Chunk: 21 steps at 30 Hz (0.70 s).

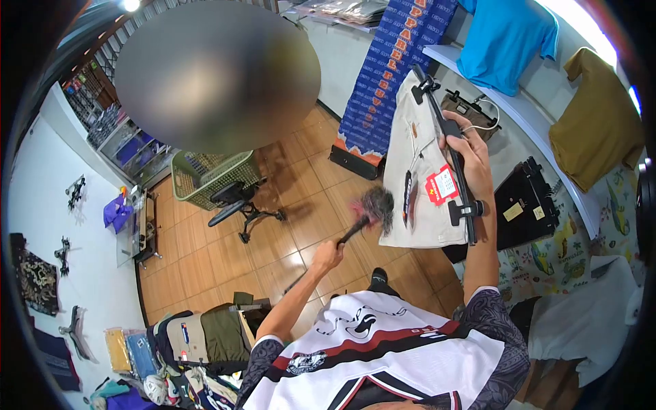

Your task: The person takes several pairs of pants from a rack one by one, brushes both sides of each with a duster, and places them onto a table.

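Beige pants (419,213) look soft and light, best held by their stiff clip hanger (467,210), which the right hand (473,156) grasps while the left hand (329,256) clasps a fluffy duster (376,207).

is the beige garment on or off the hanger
On: the beige garment is attached to the black hanger, its edge meeting both clips, while the right hand grips the hanger's bar.

"Where's the light from?"
"A round white ceiling lamp (130,5) near half past ten, and a long, blown-out white strip (585,26) toward two."
"Any glare?"
"Glossy tan floor tiles (294,263) shine at seven o'clock."
"Sharpness?"
"Mostly clear; a grey-brown oval blur (217,75) covers eleven o'clock, and fisheye edges bend into black."
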Each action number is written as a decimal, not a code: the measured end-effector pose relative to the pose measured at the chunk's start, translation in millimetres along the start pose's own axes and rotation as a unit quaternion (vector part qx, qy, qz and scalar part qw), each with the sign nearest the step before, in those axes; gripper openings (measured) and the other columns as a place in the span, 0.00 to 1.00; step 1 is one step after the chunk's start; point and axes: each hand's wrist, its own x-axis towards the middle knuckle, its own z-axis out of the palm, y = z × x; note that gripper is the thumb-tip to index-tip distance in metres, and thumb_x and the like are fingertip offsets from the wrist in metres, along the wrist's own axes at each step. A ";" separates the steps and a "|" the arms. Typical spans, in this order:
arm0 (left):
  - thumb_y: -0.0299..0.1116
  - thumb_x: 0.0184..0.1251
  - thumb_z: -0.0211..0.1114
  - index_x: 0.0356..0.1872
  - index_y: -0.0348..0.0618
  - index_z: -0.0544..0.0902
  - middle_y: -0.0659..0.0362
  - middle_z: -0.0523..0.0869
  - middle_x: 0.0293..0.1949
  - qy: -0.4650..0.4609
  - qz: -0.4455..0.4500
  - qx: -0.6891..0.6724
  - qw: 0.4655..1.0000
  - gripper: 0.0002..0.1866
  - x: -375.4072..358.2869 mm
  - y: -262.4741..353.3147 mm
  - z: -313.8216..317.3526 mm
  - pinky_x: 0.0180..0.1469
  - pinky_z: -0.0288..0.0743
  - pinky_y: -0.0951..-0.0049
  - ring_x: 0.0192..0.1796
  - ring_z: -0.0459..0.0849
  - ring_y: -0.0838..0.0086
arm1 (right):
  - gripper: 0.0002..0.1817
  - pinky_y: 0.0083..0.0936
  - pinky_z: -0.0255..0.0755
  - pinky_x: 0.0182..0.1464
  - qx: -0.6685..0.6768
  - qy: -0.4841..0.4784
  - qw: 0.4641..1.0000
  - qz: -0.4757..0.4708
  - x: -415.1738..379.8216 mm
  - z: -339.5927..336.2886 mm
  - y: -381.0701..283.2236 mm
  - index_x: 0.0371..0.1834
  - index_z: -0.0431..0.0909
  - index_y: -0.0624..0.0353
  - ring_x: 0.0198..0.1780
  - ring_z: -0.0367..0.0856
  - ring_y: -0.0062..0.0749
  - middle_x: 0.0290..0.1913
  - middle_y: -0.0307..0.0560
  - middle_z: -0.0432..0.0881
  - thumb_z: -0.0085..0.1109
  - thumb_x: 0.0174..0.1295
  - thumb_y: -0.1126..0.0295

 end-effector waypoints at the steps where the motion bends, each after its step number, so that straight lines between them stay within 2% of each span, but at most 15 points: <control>1: 0.42 0.77 0.59 0.59 0.43 0.82 0.37 0.86 0.35 0.033 -0.008 -0.013 0.999 0.19 -5.1 7.5 -12.5 0.41 0.79 0.45 0.38 0.87 0.39 | 0.30 0.11 0.67 0.35 -0.015 -0.011 1.000 -0.017 0.2 -1.6 0.1 0.72 0.71 0.63 0.33 0.74 0.10 0.39 0.38 0.82 0.50 0.64 0.73; 4: 0.39 0.78 0.59 0.60 0.43 0.81 0.38 0.85 0.31 0.167 0.034 -0.190 0.967 0.18 3.3 64.1 -68.8 0.36 0.77 0.48 0.35 0.87 0.41 | 0.38 0.10 0.67 0.36 0.097 -0.090 0.991 0.009 -3.4 1.4 -7.2 0.75 0.67 0.66 0.34 0.73 0.12 0.42 0.40 0.80 0.45 0.55 0.72; 5: 0.39 0.78 0.60 0.60 0.43 0.81 0.39 0.84 0.30 0.181 0.041 -0.217 0.958 0.17 3.0 86.0 -84.6 0.35 0.76 0.50 0.33 0.86 0.42 | 0.44 0.11 0.68 0.40 0.088 -0.084 0.992 0.026 -0.8 2.4 -1.7 0.77 0.63 0.68 0.37 0.73 0.16 0.44 0.42 0.79 0.43 0.48 0.72; 7: 0.37 0.78 0.60 0.60 0.43 0.81 0.40 0.83 0.27 0.215 0.060 -0.270 0.937 0.16 6.7 121.9 -101.5 0.32 0.74 0.52 0.31 0.85 0.43 | 0.44 0.12 0.68 0.44 0.068 -0.099 0.992 0.029 0.8 8.0 0.1 0.77 0.62 0.68 0.40 0.73 0.19 0.44 0.43 0.78 0.43 0.48 0.72; 10: 0.35 0.76 0.63 0.60 0.43 0.81 0.39 0.83 0.27 0.178 0.158 -0.252 0.938 0.16 9.5 126.5 -71.9 0.32 0.75 0.54 0.31 0.86 0.44 | 0.46 0.16 0.68 0.49 0.085 -0.130 0.988 0.012 6.5 11.4 -0.5 0.78 0.61 0.69 0.44 0.73 0.24 0.46 0.46 0.77 0.43 0.46 0.73; 12: 0.39 0.77 0.60 0.59 0.45 0.82 0.38 0.86 0.32 0.086 0.138 -0.111 0.980 0.17 3.2 95.8 -38.0 0.37 0.79 0.49 0.35 0.88 0.43 | 0.47 0.18 0.68 0.52 0.110 -0.151 0.982 -0.004 8.8 12.6 -0.9 0.78 0.60 0.70 0.46 0.72 0.27 0.47 0.48 0.76 0.43 0.44 0.74; 13: 0.41 0.77 0.59 0.59 0.46 0.83 0.39 0.87 0.34 0.046 0.126 -0.045 0.990 0.17 0.9 69.5 -17.7 0.40 0.81 0.46 0.37 0.88 0.43 | 0.48 0.19 0.69 0.53 0.134 -0.133 0.982 0.000 10.3 9.9 -2.4 0.78 0.60 0.71 0.47 0.73 0.27 0.48 0.50 0.75 0.44 0.42 0.75; 14: 0.42 0.76 0.58 0.58 0.47 0.84 0.39 0.88 0.36 -0.029 0.082 -0.005 0.996 0.17 0.9 27.7 7.9 0.44 0.81 0.45 0.39 0.88 0.42 | 0.47 0.16 0.70 0.49 0.151 -0.117 0.982 -0.003 11.0 9.2 -5.9 0.77 0.60 0.72 0.46 0.73 0.24 0.48 0.51 0.75 0.41 0.42 0.77; 15: 0.43 0.76 0.58 0.58 0.48 0.84 0.39 0.89 0.38 -0.104 0.038 0.034 0.993 0.18 -4.5 -10.3 26.5 0.47 0.81 0.43 0.42 0.88 0.41 | 0.45 0.14 0.69 0.47 0.158 -0.118 0.980 0.001 12.9 1.5 -5.3 0.77 0.61 0.70 0.44 0.74 0.22 0.48 0.49 0.76 0.41 0.46 0.80; 16: 0.43 0.75 0.58 0.58 0.49 0.85 0.39 0.89 0.39 -0.104 -0.002 0.007 0.995 0.18 -16.4 -32.7 33.7 0.49 0.81 0.44 0.44 0.88 0.41 | 0.42 0.11 0.69 0.44 0.166 -0.120 0.979 0.005 15.2 -6.2 -5.0 0.77 0.62 0.68 0.43 0.74 0.19 0.47 0.47 0.76 0.42 0.50 0.84; 19: 0.44 0.75 0.58 0.59 0.51 0.85 0.39 0.89 0.42 -0.078 -0.080 -0.005 0.994 0.19 -32.5 -64.8 19.4 0.52 0.81 0.47 0.47 0.88 0.41 | 0.32 0.08 0.67 0.40 -0.061 -0.103 0.992 -0.037 11.4 -4.8 -24.3 0.73 0.67 0.61 0.40 0.74 0.15 0.45 0.40 0.76 0.53 0.62 0.84; 21: 0.45 0.75 0.58 0.59 0.50 0.85 0.39 0.89 0.43 -0.035 -0.107 -0.018 0.993 0.19 -41.3 -77.1 8.5 0.53 0.81 0.49 0.48 0.88 0.41 | 0.29 0.09 0.68 0.39 -0.109 -0.105 0.985 -0.078 15.9 -7.6 -13.2 0.69 0.70 0.58 0.39 0.74 0.14 0.43 0.36 0.76 0.63 0.63 0.80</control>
